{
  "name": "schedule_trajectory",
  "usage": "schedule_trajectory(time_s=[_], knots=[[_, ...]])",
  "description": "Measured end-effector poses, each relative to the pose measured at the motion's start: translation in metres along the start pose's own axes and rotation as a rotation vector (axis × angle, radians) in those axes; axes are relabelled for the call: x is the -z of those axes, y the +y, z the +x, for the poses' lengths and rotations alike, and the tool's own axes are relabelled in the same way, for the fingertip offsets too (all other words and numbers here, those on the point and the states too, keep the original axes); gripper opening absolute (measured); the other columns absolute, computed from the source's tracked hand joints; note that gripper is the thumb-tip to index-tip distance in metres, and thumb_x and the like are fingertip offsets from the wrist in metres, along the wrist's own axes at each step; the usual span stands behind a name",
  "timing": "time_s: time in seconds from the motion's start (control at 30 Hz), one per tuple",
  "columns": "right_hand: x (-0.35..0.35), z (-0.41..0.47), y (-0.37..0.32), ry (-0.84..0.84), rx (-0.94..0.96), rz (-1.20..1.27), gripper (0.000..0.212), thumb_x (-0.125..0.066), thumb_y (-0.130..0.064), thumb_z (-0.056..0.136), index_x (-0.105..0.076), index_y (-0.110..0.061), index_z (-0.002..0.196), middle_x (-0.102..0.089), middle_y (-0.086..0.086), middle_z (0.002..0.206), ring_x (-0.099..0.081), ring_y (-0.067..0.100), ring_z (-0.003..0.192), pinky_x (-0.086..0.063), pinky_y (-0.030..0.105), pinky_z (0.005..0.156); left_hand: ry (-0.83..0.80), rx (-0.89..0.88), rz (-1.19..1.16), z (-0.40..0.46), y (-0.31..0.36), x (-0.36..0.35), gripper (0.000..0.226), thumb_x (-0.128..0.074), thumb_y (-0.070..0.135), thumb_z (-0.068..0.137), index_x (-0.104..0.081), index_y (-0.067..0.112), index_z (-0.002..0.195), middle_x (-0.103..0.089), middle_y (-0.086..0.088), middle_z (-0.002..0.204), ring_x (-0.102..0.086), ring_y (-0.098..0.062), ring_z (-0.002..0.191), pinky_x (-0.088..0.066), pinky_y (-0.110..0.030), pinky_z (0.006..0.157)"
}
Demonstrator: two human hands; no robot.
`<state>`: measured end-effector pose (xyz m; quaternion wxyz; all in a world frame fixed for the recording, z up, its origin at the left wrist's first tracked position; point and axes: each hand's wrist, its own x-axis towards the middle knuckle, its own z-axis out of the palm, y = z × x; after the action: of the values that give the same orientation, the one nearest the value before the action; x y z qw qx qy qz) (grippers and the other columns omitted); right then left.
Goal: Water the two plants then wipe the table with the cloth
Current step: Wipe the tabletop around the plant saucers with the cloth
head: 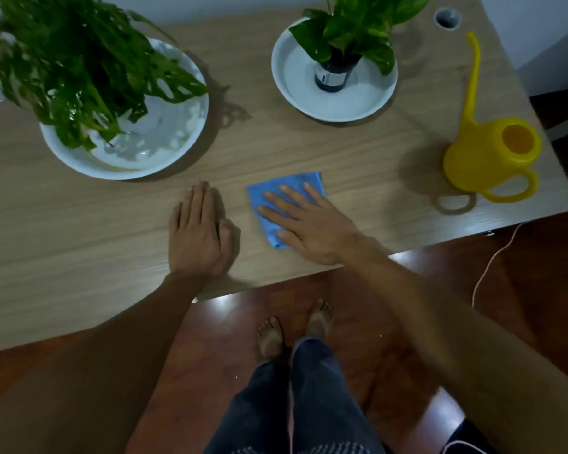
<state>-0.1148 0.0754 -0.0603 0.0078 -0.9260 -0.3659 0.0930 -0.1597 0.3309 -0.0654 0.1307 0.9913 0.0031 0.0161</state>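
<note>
A folded blue cloth (277, 191) lies on the wooden table (79, 231) near its front edge. My right hand (309, 224) presses flat on the cloth with its fingers spread. My left hand (199, 234) rests palm down on the bare table just left of the cloth, fingers together. A leafy plant (69, 60) stands in a wide white dish (164, 142) at the back left. A smaller plant (351, 31) in a dark pot sits in a white saucer (358, 99) at the back middle. A yellow watering can (492, 152) stands upright at the right.
A round cable hole (446, 18) sits in the table's far right corner. A thin cord (486, 267) hangs off the right edge over the dark red floor. My legs and bare feet (292, 329) are below the table's front edge.
</note>
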Motion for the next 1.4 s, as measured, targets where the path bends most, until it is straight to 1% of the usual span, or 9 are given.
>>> schedule_trajectory(time_s=[0.2,0.37,0.47,0.6,0.7,0.93,1.13,1.33,1.4], knots=[[0.019,0.045,0.045,0.076,-0.705,0.199,0.061,-0.007,-0.051,0.107,-0.004,-0.032,0.165,0.001,-0.003,0.174,0.004,0.026,0.160,0.005,0.057,0.126,-0.009,0.078,0.029,-0.014,-0.020,0.006,0.070,-0.033,0.034,0.096,-0.031,0.003,0.159,-0.027,-0.015,0.169,-0.022,-0.030,0.158,-0.015,-0.047,0.128],[0.018,0.072,-0.081,-0.001,-0.099,0.076,0.060,-0.015,-0.048,0.108,-0.010,-0.029,0.165,-0.003,-0.003,0.174,0.003,0.024,0.160,-0.001,0.056,0.126,0.027,0.245,0.009,-0.032,-0.039,0.015,0.068,-0.035,0.033,0.096,-0.032,0.005,0.158,-0.028,-0.015,0.168,-0.023,-0.031,0.157,-0.019,-0.049,0.127],[0.008,0.028,-0.053,-0.042,0.333,-0.026,0.055,-0.025,-0.048,0.110,-0.019,-0.033,0.164,-0.014,-0.007,0.172,-0.008,0.021,0.160,-0.006,0.051,0.128,0.036,0.348,-0.007,-0.050,-0.054,0.023,0.069,-0.035,0.033,0.096,-0.030,0.006,0.159,-0.026,-0.014,0.169,-0.021,-0.030,0.158,-0.018,-0.048,0.127],[0.018,0.066,0.002,0.042,-0.022,0.008,0.056,-0.021,-0.046,0.109,-0.012,-0.035,0.163,-0.014,-0.004,0.172,-0.012,0.026,0.160,-0.004,0.054,0.127,0.026,0.459,-0.036,-0.067,-0.073,0.031,0.071,-0.031,0.035,0.098,-0.022,0.005,0.161,-0.017,-0.014,0.172,-0.012,-0.027,0.160,-0.012,-0.048,0.129],[0.026,0.121,-0.068,0.063,-0.256,0.082,0.061,-0.014,-0.048,0.107,-0.007,-0.030,0.165,-0.004,-0.002,0.174,0.000,0.027,0.160,0.004,0.056,0.126,0.043,0.501,-0.050,-0.074,-0.084,0.034,0.069,-0.032,0.035,0.101,-0.021,0.005,0.162,-0.015,-0.014,0.172,-0.009,-0.028,0.160,-0.010,-0.048,0.129],[0.008,0.077,-0.114,-0.050,0.538,-0.048,0.055,-0.026,-0.048,0.110,-0.016,-0.036,0.163,-0.015,-0.009,0.172,-0.010,0.019,0.160,-0.006,0.051,0.128,0.079,0.558,-0.039,-0.083,-0.109,0.042,0.068,-0.036,0.034,0.100,-0.025,0.006,0.161,-0.020,-0.014,0.171,-0.013,-0.028,0.160,-0.011,-0.045,0.129],[0.026,0.151,-0.157,0.051,0.051,0.061,0.059,-0.016,-0.047,0.108,-0.012,-0.030,0.165,-0.008,-0.003,0.173,-0.005,0.025,0.160,0.002,0.052,0.128,0.057,0.613,-0.008,-0.102,-0.143,0.055,0.068,-0.032,0.035,0.104,-0.017,0.006,0.163,-0.011,-0.013,0.173,-0.006,-0.026,0.161,-0.005,-0.042,0.130],[0.009,0.120,-0.180,-0.057,0.685,-0.064,0.056,-0.026,-0.044,0.110,-0.017,-0.031,0.164,-0.016,-0.006,0.172,-0.010,0.020,0.160,-0.005,0.048,0.129,0.098,0.662,-0.007,-0.116,-0.168,0.064,0.069,-0.032,0.036,0.102,-0.021,0.003,0.162,-0.016,-0.017,0.172,-0.012,-0.028,0.160,-0.010,-0.044,0.129],[0.011,0.139,-0.166,-0.053,0.614,-0.072,0.055,-0.025,-0.043,0.110,-0.017,-0.034,0.164,-0.016,-0.007,0.172,-0.010,0.019,0.160,-0.004,0.047,0.129,0.090,0.675,-0.011,-0.117,-0.176,0.068,0.068,-0.030,0.036,0.104,-0.018,0.004,0.163,-0.012,-0.015,0.172,-0.009,-0.027,0.161,-0.008,-0.042,0.130]])
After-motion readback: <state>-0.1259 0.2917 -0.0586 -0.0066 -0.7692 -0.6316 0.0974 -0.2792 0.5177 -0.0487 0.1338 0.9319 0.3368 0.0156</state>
